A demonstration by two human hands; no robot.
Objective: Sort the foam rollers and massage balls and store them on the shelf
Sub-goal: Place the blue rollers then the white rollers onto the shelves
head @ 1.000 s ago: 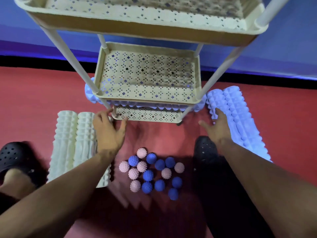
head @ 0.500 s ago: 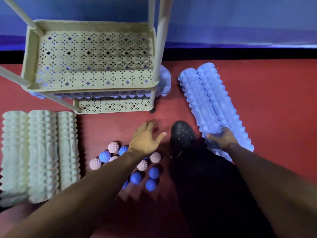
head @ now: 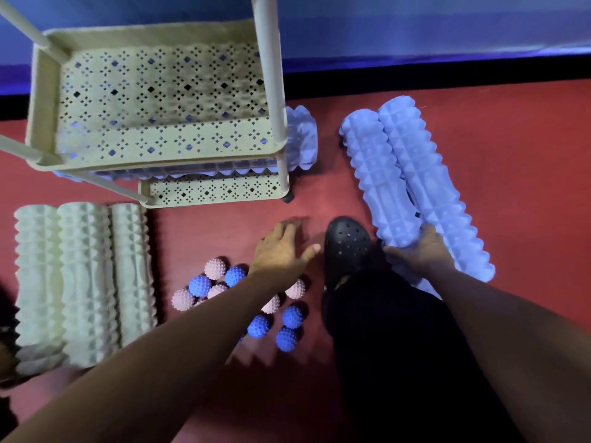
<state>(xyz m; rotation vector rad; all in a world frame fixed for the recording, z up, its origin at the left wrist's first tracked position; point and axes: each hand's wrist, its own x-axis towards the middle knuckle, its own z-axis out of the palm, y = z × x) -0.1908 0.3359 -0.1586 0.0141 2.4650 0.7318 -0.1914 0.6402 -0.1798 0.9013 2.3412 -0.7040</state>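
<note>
Bare floor (head: 224, 228) between shelf (head: 211, 190), balls (head: 259, 326)

You have one view only, from the camera on your head, wide-angle and tipped steeply down at the red floor (head: 527, 155). It faces forward toward the blue wall (head: 415, 24) along the top edge. The shelf (head: 48, 91) rises close at upper left, its posts splaying outward. Both forearms enter from the bottom edge, near the lens.

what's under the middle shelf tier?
A blue foam roller lies on the bottom tier, its right end sticking out past the middle tier. Most of its length is covered, so anything behind it can't be seen.
</note>
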